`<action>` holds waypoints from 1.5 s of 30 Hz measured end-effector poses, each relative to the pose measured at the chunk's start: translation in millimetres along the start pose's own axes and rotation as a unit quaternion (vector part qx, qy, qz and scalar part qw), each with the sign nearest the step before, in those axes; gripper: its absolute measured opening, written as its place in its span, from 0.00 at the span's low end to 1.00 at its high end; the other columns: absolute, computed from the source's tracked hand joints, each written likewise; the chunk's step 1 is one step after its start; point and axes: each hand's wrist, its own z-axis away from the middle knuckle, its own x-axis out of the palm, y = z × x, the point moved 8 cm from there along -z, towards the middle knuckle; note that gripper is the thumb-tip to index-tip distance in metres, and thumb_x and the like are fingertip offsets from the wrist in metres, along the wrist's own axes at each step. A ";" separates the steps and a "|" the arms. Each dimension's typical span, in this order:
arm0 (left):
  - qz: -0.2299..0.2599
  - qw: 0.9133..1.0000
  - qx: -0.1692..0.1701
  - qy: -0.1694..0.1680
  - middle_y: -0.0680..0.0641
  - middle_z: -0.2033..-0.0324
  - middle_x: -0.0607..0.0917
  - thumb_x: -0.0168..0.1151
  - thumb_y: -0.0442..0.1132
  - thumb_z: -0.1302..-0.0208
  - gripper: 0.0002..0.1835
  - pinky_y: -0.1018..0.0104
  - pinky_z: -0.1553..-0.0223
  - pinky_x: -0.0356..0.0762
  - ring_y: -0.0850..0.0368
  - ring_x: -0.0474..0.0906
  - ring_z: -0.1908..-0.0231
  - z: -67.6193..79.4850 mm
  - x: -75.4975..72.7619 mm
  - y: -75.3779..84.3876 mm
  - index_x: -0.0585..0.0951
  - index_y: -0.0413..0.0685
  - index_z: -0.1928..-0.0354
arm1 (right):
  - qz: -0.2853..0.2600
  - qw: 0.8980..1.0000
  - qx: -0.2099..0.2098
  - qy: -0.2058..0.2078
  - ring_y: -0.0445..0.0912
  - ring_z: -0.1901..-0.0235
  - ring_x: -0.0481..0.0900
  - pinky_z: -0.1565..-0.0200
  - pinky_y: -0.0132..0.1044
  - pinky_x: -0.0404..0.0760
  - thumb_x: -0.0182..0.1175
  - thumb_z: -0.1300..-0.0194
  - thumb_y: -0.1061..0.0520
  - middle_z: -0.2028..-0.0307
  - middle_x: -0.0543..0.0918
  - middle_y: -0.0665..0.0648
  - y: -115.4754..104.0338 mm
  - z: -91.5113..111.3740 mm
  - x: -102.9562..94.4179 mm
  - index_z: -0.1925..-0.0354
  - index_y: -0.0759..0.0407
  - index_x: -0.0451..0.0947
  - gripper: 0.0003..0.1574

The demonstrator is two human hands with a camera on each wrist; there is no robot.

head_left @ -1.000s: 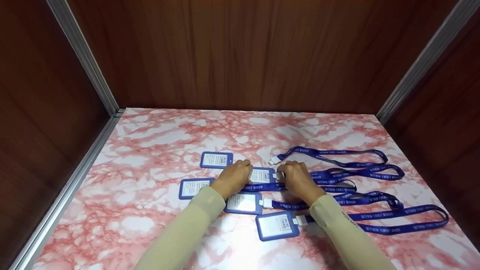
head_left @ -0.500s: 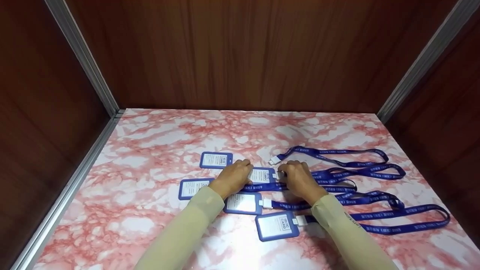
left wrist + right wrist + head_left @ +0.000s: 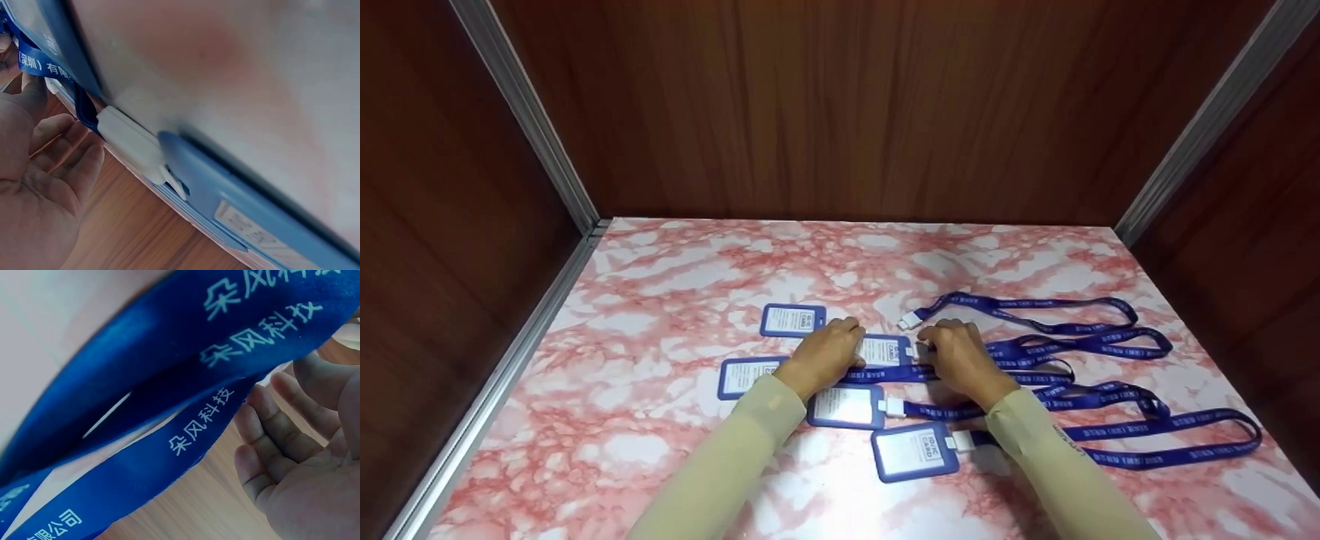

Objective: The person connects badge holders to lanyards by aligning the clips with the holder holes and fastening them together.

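Observation:
In the head view my left hand (image 3: pixel 825 354) grips the left end of a blue-framed ID badge holder (image 3: pixel 887 351), thumb and fingers curled at its edge. My right hand (image 3: pixel 964 360) pinches the white lanyard clip (image 3: pixel 919 351) at the holder's right end; its fingers hide part of the clip. A blue lanyard strap (image 3: pixel 885 373) runs under both hands, just below the holder. The left wrist view shows the left palm (image 3: pixel 39 180) with curled fingers beside a strap. Printed blue straps (image 3: pixel 146 455) cross in front of the right hand (image 3: pixel 304 455) in the right wrist view.
A badge holder (image 3: pixel 793 320) lies behind, apart from a loose lanyard clip (image 3: pixel 910 321). Another holder (image 3: pixel 744 375) sits left, partly covered by the left sleeve. Two holders (image 3: pixel 846 406) with lanyards lie nearer. Lanyard loops (image 3: pixel 1170 454) spread right. Wooden panels (image 3: pixel 840 112) enclose the table.
My right hand and sleeve have shifted very slightly to the right. The left hand and the badge holders stay almost where they were.

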 end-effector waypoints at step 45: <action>0.040 0.997 -0.058 0.039 0.39 0.30 0.73 0.65 0.54 0.29 0.35 0.48 0.30 0.67 0.43 0.67 0.29 54.4 -22.9 -45.8 0.73 0.39 0.30 | -0.002 0.998 -0.026 0.055 0.60 0.61 0.83 0.56 0.58 0.77 0.77 0.45 0.63 0.66 0.86 0.59 1.6 6.7 -11.7 0.60 0.59 0.88 0.12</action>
